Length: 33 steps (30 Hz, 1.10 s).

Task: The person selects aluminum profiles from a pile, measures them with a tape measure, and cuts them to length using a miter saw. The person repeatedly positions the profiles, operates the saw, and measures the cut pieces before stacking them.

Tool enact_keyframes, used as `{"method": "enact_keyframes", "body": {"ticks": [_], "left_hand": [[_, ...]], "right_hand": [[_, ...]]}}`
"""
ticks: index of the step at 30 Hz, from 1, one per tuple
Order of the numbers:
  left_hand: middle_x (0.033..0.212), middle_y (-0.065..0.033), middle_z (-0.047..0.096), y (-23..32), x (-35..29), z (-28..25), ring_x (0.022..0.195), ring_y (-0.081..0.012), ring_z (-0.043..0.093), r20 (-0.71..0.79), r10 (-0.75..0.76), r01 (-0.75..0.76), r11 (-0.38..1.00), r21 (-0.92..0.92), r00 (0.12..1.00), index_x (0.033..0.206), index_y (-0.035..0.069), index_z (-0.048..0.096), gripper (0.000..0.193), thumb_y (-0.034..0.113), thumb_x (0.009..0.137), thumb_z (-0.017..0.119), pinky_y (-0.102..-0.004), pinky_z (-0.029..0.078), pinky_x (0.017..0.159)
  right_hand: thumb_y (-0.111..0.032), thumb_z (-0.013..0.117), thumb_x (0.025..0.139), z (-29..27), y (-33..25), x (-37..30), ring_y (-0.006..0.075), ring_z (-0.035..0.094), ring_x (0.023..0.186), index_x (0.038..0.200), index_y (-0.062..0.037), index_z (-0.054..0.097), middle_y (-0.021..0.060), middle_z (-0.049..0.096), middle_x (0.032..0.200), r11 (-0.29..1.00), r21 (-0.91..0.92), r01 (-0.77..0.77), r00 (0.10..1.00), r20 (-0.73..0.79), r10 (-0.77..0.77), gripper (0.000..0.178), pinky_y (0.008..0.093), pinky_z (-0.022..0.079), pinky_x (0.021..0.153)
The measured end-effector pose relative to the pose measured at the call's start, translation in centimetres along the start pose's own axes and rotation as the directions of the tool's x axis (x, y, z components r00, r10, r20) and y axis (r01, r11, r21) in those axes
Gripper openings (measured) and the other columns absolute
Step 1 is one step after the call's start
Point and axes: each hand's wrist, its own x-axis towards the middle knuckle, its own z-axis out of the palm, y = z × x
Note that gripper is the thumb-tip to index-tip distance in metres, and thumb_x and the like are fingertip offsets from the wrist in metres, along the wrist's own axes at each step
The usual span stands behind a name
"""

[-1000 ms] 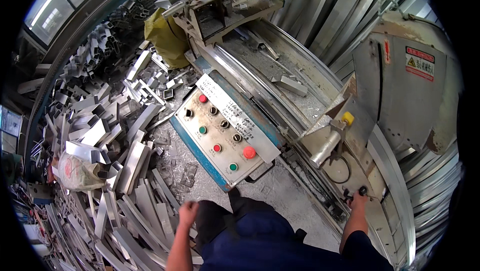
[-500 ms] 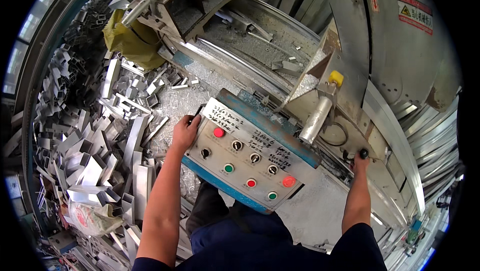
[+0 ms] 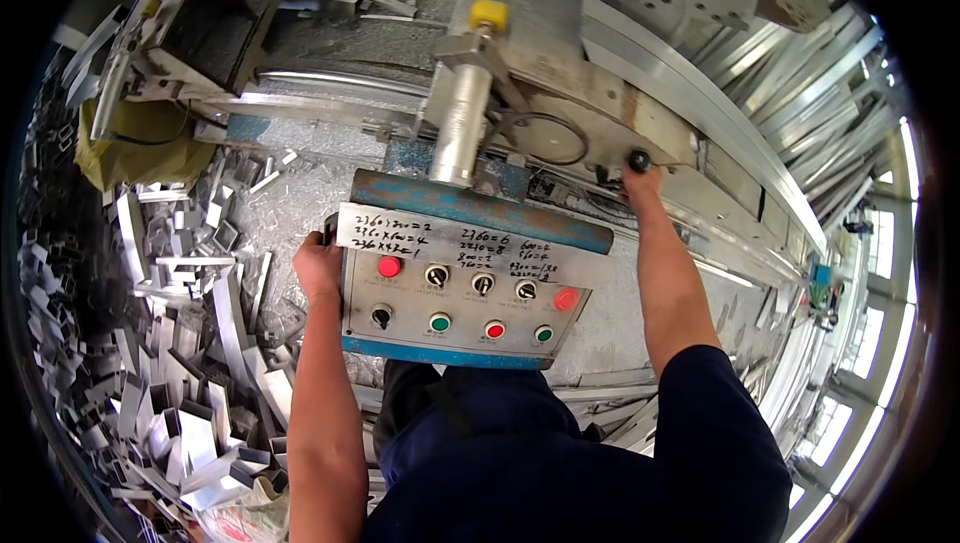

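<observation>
A control panel (image 3: 460,328) with a grey face, blue edges, red and green push buttons and black rotary switches is in front of my body. My left hand (image 3: 318,268) closes round the black side handle (image 3: 331,230) at its upper left corner. Farther off to the right, my right hand (image 3: 643,185) wraps a black ball knob (image 3: 638,160) on the machine's side, its fingers partly hidden. A paper strip (image 3: 450,240) with handwriting lies along the panel's top, below a worn blue bar (image 3: 480,211). Behind that bar rises a silver cylinder (image 3: 463,128) with a yellow cap (image 3: 488,15).
Cut metal profile offcuts (image 3: 180,393) heap up on the left, beside a yellow sack (image 3: 140,158). A guide rail (image 3: 340,83) runs across the machine at the back. Long metal profiles (image 3: 820,93) are stacked at the far right, with a white sack (image 3: 245,518) lower left.
My view has turned to the right, so the panel and machine appear farther left and more level. Both hands keep their holds on the side handle and the ball knob.
</observation>
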Motion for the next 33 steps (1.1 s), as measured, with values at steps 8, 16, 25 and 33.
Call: {"method": "enact_keyframes", "body": {"ticks": [8,16,25,33], "left_hand": [[0.079,-0.0229,0.067,-0.2,0.1,0.4,0.078,-0.0430,0.065,0.037,0.030,-0.034,0.995,0.098,0.999,0.083,0.003,0.067,0.034,0.037,0.084,0.070,-0.0470,0.051,0.068],[0.078,-0.0248,0.066,-0.2,0.2,1.0,0.079,-0.0446,0.064,0.027,0.008,-0.011,0.996,0.093,1.000,0.078,0.002,0.065,0.041,0.042,0.088,0.065,-0.0497,0.051,0.069],[0.080,-0.0259,0.066,-0.7,0.8,1.4,0.080,-0.0460,0.063,0.034,0.032,-0.036,0.993,0.113,0.999,0.080,0.003,0.067,0.043,0.044,0.089,0.062,-0.0513,0.050,0.069],[0.082,-0.0274,0.064,-0.9,0.9,1.2,0.082,-0.0479,0.061,0.017,0.109,-0.110,0.991,0.080,0.994,0.079,0.001,0.063,0.043,0.043,0.087,0.064,-0.0510,0.049,0.068]], "right_hand": [[-0.028,0.072,0.076,2.5,-2.8,-2.8,0.0271,0.065,0.059,0.084,-0.0008,0.068,0.0137,0.065,0.074,0.994,-0.046,0.098,0.994,0.055,-0.096,0.028,0.0429,0.054,0.045],[-0.027,0.068,0.077,4.1,-4.2,-4.9,0.0310,0.064,0.051,0.073,0.0011,0.070,0.0174,0.064,0.061,0.988,-0.016,0.157,0.987,0.048,-0.156,0.028,0.0446,0.050,0.049],[-0.025,0.065,0.078,6.8,-3.2,-3.0,0.0286,0.062,0.046,0.066,0.0030,0.065,0.0162,0.061,0.054,0.937,-0.101,0.335,0.940,-0.029,-0.339,0.031,0.0422,0.049,0.044],[-0.025,0.061,0.078,6.8,-3.8,-3.3,0.0313,0.066,0.054,0.071,0.0056,0.067,0.0198,0.064,0.063,0.928,-0.125,0.351,0.936,0.010,-0.353,0.031,0.0428,0.051,0.049]]}}
